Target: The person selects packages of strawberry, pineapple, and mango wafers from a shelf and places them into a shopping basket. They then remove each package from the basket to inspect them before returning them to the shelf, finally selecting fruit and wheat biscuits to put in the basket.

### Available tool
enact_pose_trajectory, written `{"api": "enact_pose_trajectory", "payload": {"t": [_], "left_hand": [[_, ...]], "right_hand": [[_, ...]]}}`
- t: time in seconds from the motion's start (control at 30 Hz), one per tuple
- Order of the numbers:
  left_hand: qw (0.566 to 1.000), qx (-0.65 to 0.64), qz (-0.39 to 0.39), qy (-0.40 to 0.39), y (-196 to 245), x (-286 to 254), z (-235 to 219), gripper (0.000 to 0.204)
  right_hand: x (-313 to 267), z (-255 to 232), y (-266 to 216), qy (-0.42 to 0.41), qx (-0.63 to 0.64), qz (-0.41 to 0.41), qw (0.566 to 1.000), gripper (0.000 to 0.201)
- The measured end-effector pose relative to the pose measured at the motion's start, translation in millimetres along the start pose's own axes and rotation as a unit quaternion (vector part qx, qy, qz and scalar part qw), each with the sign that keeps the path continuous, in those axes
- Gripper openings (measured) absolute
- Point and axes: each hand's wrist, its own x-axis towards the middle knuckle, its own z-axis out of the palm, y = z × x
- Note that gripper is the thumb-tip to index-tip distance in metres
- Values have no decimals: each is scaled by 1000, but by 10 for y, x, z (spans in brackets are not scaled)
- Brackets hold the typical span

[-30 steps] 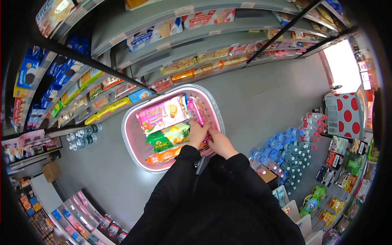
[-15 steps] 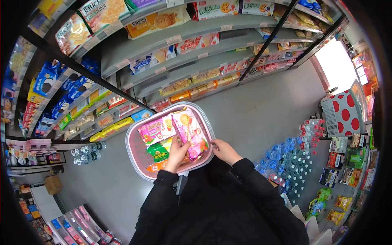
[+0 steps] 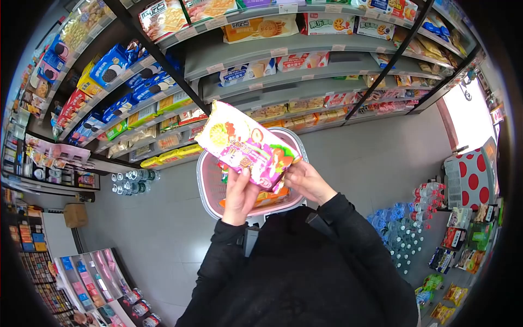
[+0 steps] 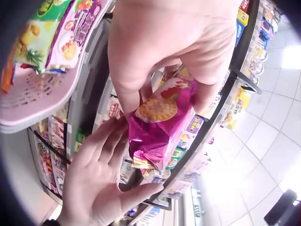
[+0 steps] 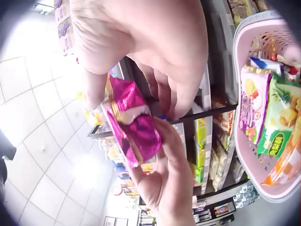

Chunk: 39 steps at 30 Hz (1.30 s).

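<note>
A pink and white biscuit packet [image 3: 248,144] is held up over the pink basket [image 3: 210,188], tilted, its printed face showing in the head view. My left hand [image 3: 239,193] grips its lower edge, thumb on the front and fingers behind. My right hand [image 3: 309,182] is at the lower right end of the packet. In the left wrist view, that right hand [image 4: 96,188] has its thumb spread away and its fingers beside the shiny magenta end. Inside the basket lie a purple and white packet [image 5: 254,101], a green packet [image 5: 280,117] and an orange packet [image 5: 284,162].
Shelves [image 3: 234,43] of packaged biscuits curve across the front and left. Water bottles stand on the floor at right [image 3: 403,234] and at left [image 3: 133,182]. A box with red dots [image 3: 471,177] is at the far right, and a cardboard box [image 3: 75,215] at the left.
The pink and white packet has been lifted from the basket and turned toward the head camera. Both hands rose with it. The head view has tipped up, showing more shelving.
</note>
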Motion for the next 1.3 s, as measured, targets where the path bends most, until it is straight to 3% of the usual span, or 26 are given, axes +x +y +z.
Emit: {"api": "enact_pose_trajectory", "payload": {"t": [0.03,0.13,0.23,0.3,0.57,0.63,0.67,0.7,0.73,0.8,0.83,0.93,1.0,1.03,1.1,1.17,1.2,1.23,1.3], "left_hand": [[1000,-13,8,1,-29,17,32,55],[1000,-19,-19,-4,-128,101,10,54],[994,64,-80,-26,-228,96,-58,48],[993,45,-95,-53,-243,112,-72,51],[985,130,-103,-47,-684,630,520,48],[991,110,-75,-31,-916,879,698,46],[985,128,-103,-53,-981,1019,775,43],[978,145,-131,-70,-1088,1144,866,41],[983,150,-95,-47,-1247,1267,994,38],[965,188,-167,-78,-1389,1529,1127,39],[957,191,-197,-99,-1474,1650,1246,39],[899,288,-287,-162,-1654,1794,1615,44],[846,352,-349,-196,-1762,1839,1827,48],[834,349,-360,-229,-1848,1846,1922,47],[802,341,-382,-308,-2004,1901,1985,46],[792,328,-397,-327,-2148,1940,1965,45],[767,376,-386,-350,-2195,1981,1945,46],[774,333,-415,-344,-2201,1974,2029,45],[782,291,-422,-354,-2271,1956,2104,44]], "right_hand": [[39,23,33,2,0,0,1000,59],[65,49,98,124,-110,-98,981,52],[-50,-21,-26,176,-52,-107,977,49],[-170,-173,-113,201,-21,-112,973,47],[-595,-729,-658,183,17,-94,979,49],[-714,-1059,-849,160,-57,-94,981,50],[-794,-1280,-986,103,-100,-83,986,58],[-895,-1485,-1192,96,-102,-72,988,58],[-1026,-1674,-1383,75,-105,-25,991,62],[-1247,-1945,-1800,61,-124,35,990,70],[-1341,-2080,-2003,94,-147,40,984,68],[-1420,-2388,-2530,113,-142,16,983,64],[-1362,-2490,-2835,173,-269,-3,947,58],[-1339,-2524,-2966,174,-269,2,947,58],[-1274,-2596,-3147,101,-356,71,926,60],[-1234,-2699,-3180,61,-326,95,939,57],[-1194,-2722,-3193,-1,-316,130,940,54],[-1146,-2743,-3202,-62,-307,164,936,50],[-1080,-2758,-3164,-76,-302,217,925,59]]}}
